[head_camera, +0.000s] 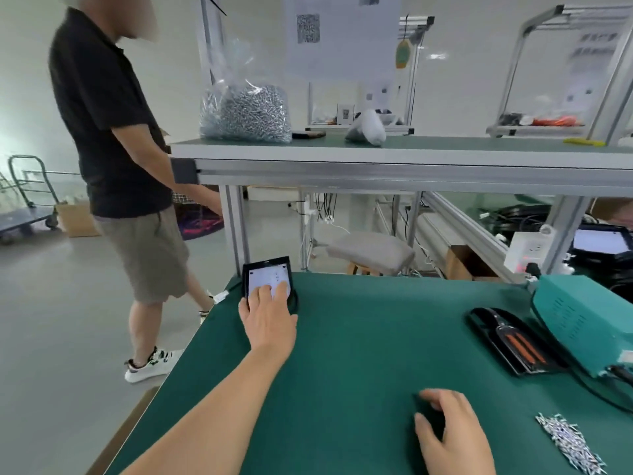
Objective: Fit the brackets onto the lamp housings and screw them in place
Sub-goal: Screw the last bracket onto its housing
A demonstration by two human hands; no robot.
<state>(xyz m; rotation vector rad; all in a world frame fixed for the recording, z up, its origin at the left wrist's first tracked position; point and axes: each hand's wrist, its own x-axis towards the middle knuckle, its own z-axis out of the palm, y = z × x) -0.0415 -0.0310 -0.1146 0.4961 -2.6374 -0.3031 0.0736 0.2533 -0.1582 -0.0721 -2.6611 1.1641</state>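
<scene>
Screws (570,443) lie in a loose heap at the table's (359,354) near right corner, the heap's long axis running from far-left to near-right. No lamp housing or bracket shows anywhere on the table. The right grip (452,437) rests just left of the heap, fingers curled over a dark patch. Whether that patch is a part or only shadow, and so whether the grip holds anything, I cannot tell. The left grip (269,320) is stretched to the far left edge, well apart from the heap, fingers straight and touching a tablet (265,274). The right grip is much nearer the screws, so it would likely take them, once the parts are fetched.
</scene>
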